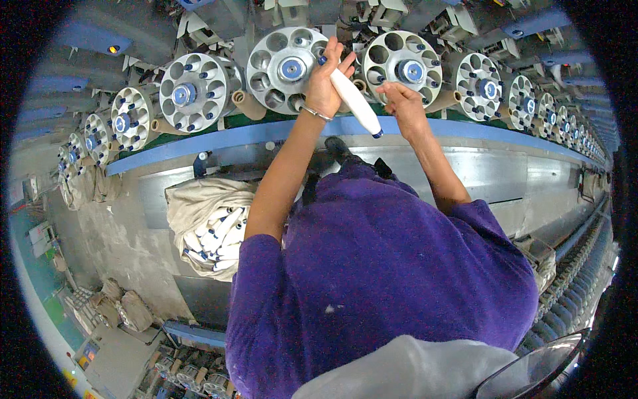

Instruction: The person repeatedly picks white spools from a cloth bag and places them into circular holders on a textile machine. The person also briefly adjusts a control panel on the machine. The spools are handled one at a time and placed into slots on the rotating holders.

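My left hand (327, 81) is closed around the upper end of a white yarn bobbin (355, 102) with blue tips, held slanting down to the right. My right hand (401, 106) is just right of the bobbin, fingers pinched near its upper part; any thread between them is too fine to see. Both hands are raised in front of a row of grey round magazines, between one wheel (288, 69) with a blue hub and the wheel to its right (403, 67). A thin bangle is on my left wrist.
A long machine with a blue rail (219, 138) carries several round magazines to both sides. A cloth sack (193, 206) full of white bobbins hangs at my left. More sacks (126, 307) lie on the floor at lower left. A row of spindles (578, 279) runs along the right.
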Available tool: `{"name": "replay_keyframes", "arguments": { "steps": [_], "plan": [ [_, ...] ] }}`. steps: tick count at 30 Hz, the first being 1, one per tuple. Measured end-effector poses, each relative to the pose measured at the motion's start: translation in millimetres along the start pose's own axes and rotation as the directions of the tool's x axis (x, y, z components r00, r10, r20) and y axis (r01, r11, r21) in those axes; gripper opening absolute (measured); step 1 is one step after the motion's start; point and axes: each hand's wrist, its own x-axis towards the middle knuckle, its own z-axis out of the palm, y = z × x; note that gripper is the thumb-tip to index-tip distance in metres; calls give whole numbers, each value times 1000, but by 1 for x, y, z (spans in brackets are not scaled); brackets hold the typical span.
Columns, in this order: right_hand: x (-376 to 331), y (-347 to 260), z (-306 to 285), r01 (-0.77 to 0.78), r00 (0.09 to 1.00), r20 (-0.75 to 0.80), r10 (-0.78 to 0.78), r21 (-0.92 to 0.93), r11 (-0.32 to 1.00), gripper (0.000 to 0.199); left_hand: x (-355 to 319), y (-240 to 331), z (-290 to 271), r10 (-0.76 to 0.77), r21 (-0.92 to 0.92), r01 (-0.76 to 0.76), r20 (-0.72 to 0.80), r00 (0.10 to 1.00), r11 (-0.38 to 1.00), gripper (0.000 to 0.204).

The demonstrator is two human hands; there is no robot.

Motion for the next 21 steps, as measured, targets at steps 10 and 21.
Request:
{"name": "replay_keyframes", "arguments": {
  "steps": [10, 21],
  "plan": [
    [12, -57, 35, 334, 905, -90, -416, -458, 824, 10, 31, -5, 50, 174, 302, -214, 153, 973, 929, 67],
    [53, -68, -19, 383, 922, -10, -387, -112, 917, 11, 108, -57, 58, 521, 619, -450, 75, 850, 644, 30]
  ]
}}
